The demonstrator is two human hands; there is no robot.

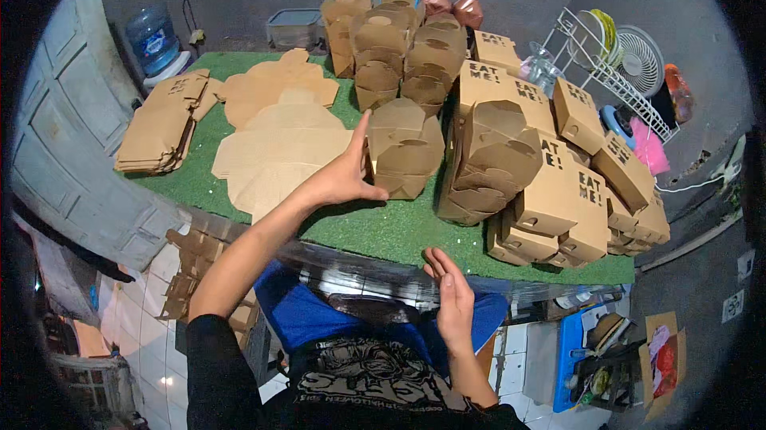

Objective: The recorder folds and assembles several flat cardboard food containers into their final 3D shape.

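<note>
An open-topped brown paperboard food box (408, 151) stands upright near the middle of the green-covered table. Against its left side is my left hand (345, 176), thumb and fingers spread apart along the box rather than wrapped round it. My right hand (451, 294) hovers at the table's front edge, fingers loosely bent and apart, with nothing in it. Flat unfolded box blanks (275, 147) lie left of the box, partly under my left forearm. Right of it, nested open boxes (491, 163) form a leaning row. More open boxes (383, 35) stand in rows behind it.
Closed printed boxes (550, 191) are piled at the right. A stack of folded cartons (159, 123) lies at the far left of the green table cover (343, 230). Behind are a clear plastic bin (297, 29), dark-capped bottles (467, 7) and a white dish rack (606, 75).
</note>
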